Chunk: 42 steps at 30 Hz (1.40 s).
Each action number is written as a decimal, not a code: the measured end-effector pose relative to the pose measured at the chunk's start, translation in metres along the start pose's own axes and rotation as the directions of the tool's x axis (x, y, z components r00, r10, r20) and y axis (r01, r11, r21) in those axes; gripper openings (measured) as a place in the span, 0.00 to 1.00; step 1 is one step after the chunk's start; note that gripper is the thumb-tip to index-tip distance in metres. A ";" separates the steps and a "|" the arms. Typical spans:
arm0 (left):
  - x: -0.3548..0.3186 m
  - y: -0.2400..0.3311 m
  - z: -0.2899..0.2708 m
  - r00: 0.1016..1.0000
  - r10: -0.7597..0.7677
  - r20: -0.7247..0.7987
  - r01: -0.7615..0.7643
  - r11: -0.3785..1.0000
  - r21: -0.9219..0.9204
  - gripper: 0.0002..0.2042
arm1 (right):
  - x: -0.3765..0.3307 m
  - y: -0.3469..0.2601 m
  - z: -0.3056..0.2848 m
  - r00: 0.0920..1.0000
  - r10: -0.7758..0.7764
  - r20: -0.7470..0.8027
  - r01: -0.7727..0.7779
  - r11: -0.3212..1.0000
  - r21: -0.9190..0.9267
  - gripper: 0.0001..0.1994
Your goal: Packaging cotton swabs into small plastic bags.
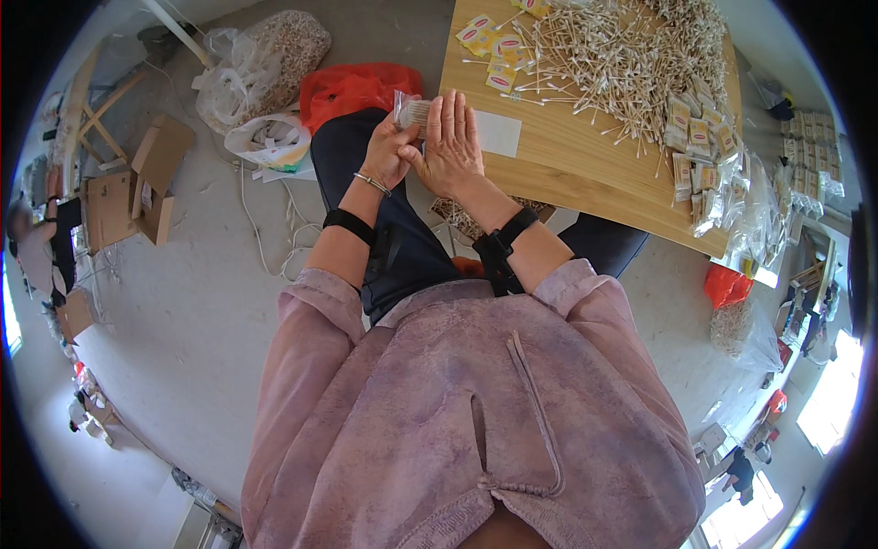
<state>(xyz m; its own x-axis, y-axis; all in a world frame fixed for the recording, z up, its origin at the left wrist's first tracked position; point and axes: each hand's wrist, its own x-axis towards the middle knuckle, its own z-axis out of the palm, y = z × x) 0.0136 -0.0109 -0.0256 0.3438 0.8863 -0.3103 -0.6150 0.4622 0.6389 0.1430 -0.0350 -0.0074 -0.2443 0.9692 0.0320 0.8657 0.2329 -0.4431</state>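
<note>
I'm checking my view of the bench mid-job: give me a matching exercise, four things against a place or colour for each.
1. small clear packet
2. heap of loose swabs
3. open cardboard box
4. sleeves

A. dusty pink-purple
B. on the floor, off to the left
C. in the left hand
D. on the wooden table

Pairs: 1-C, 2-D, 3-B, 4-A
</note>
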 end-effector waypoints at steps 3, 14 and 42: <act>0.001 -0.001 -0.002 1.000 -0.008 0.005 0.008 1.000 0.001 0.21 | 0.001 -0.003 -0.001 1.000 0.003 0.008 -0.003 0.999 0.032 0.52; 0.001 0.002 0.006 0.999 -0.003 -0.032 0.002 0.999 -0.034 0.19 | 0.003 -0.006 -0.004 0.995 0.055 0.088 -0.056 0.998 0.012 0.49; 0.003 0.003 0.002 0.999 -0.017 -0.028 0.015 0.998 -0.056 0.23 | 0.005 -0.005 0.004 0.975 0.054 -0.218 0.111 0.727 0.677 0.42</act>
<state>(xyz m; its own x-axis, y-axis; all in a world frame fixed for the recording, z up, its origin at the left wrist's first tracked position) 0.0138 -0.0071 -0.0234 0.3343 0.8788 -0.3405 -0.6485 0.4767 0.5935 0.1354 -0.0315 -0.0082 -0.0963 0.9746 0.2022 0.3066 0.2223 -0.9255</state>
